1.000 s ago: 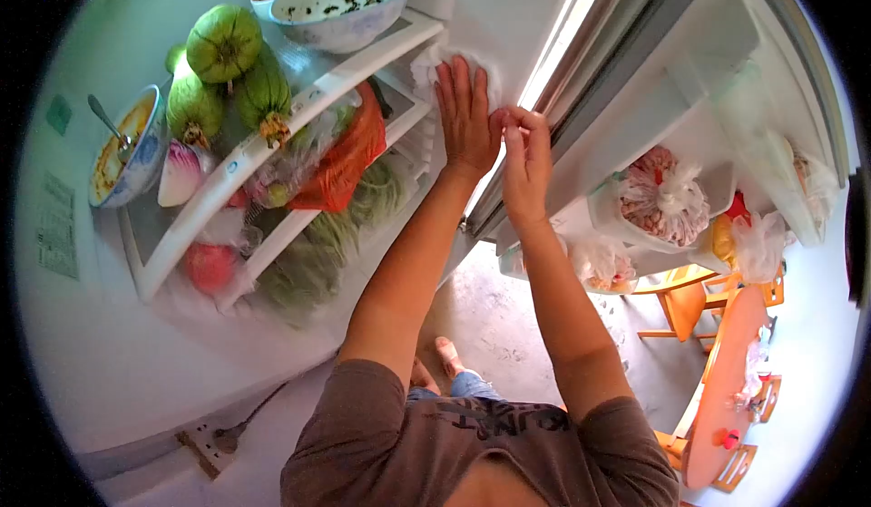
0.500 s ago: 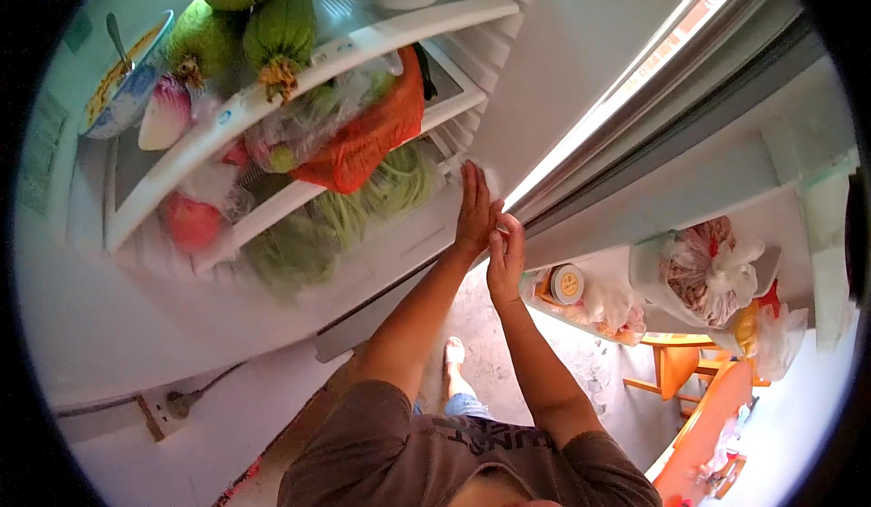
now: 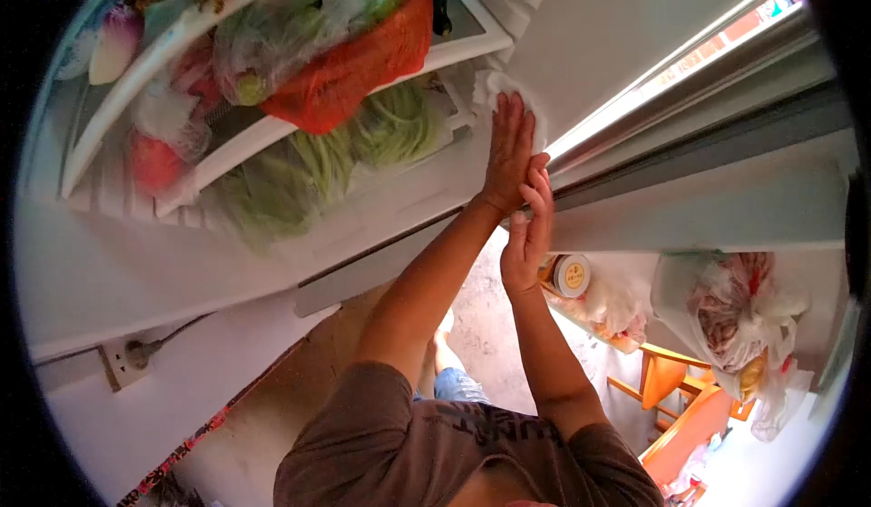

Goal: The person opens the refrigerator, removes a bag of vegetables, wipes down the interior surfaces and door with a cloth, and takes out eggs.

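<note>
My left hand [image 3: 510, 153] lies flat, fingers stretched out together, on a white cloth or tissue [image 3: 495, 85] against the fridge's inner side wall [image 3: 590, 49]. Most of the white piece is under the fingers. My right hand [image 3: 529, 235] is open beside the left wrist, at the gap by the open door, with its fingers extended upward. Its fingertips come up to the left hand; whether they touch it, I cannot tell. To the left of my hands are green leafy vegetables [image 3: 395, 121] in clear plastic and a red-orange bag [image 3: 349, 72] on the shelf above.
A shelf rim [image 3: 213, 17] curves across the upper left. The open door's racks hold a lidded jar [image 3: 572, 276] and bagged food [image 3: 739, 312]. A plug with a cord [image 3: 141, 353] sits at a wall socket lower left. An orange chair [image 3: 671, 375] stands beyond the door.
My left hand has slid up and right along the inner wall with the white piece, which shows more now. My right hand has risen beside it. The view has shifted, cutting off the upper shelf.
</note>
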Motion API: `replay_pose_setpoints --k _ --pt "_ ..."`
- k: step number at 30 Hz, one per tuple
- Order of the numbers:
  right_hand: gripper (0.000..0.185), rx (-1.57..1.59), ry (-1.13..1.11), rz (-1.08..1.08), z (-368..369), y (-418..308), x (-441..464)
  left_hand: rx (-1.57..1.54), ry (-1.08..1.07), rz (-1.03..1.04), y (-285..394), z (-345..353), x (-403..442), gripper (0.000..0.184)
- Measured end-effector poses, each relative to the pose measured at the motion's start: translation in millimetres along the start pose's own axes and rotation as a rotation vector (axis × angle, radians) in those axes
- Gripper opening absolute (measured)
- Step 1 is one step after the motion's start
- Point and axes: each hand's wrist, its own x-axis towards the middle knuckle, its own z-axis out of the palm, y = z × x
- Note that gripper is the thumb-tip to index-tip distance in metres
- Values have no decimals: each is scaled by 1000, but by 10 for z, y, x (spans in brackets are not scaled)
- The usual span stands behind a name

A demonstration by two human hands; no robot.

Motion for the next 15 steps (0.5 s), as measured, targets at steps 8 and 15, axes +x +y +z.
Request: replay_pose_setpoints --k 8,15 --pt "28 -17 -153 209 214 511 -529 -41 -194 -405 -470 16 -1098 84" --pt "24 19 -177 310 295 726 -794 -265 -205 -562 -646 24 -1543 91"
